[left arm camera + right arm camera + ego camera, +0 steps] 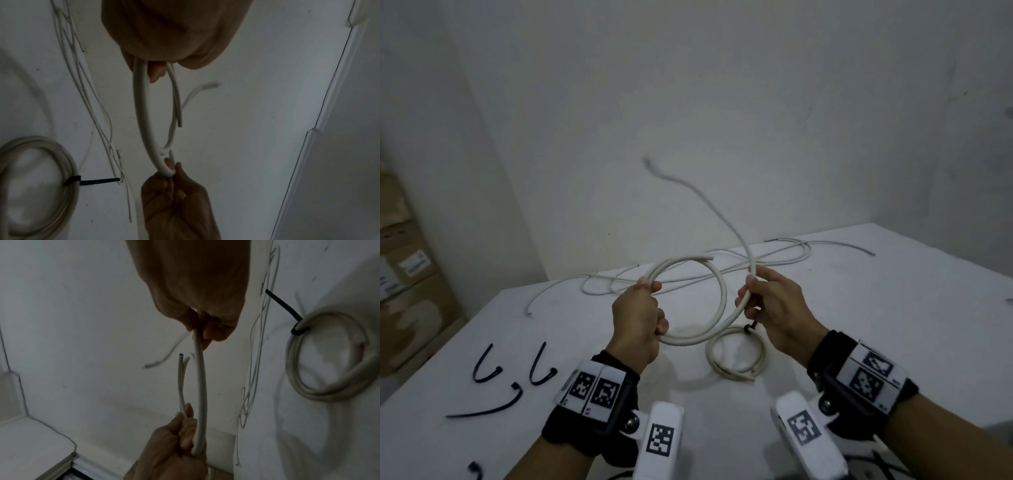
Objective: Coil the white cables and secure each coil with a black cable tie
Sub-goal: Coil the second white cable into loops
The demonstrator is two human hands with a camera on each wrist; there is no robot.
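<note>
A thick white cable (723, 295) forms one loop held above the table between both hands. My left hand (650, 291) grips the loop's left side along with the cable's cut end (709, 256). On the right side, my right hand (750, 295) pinches the cable, and the long free tail (688, 186) swings up, blurred. The left wrist view shows the loop (141, 113) running from my left hand down to the right hand (174, 194). In the right wrist view the cable (200, 386) leaves my right hand's fingers (213, 335). Loose black cable ties (486, 363) lie at the left.
A finished coil (736, 356) bound by a black tie (748, 329) lies on the white table (859, 308) under my hands. Thin white cables (784, 255) sprawl along the table's far side. Cardboard boxes (407, 274) stand left of the table, against the wall.
</note>
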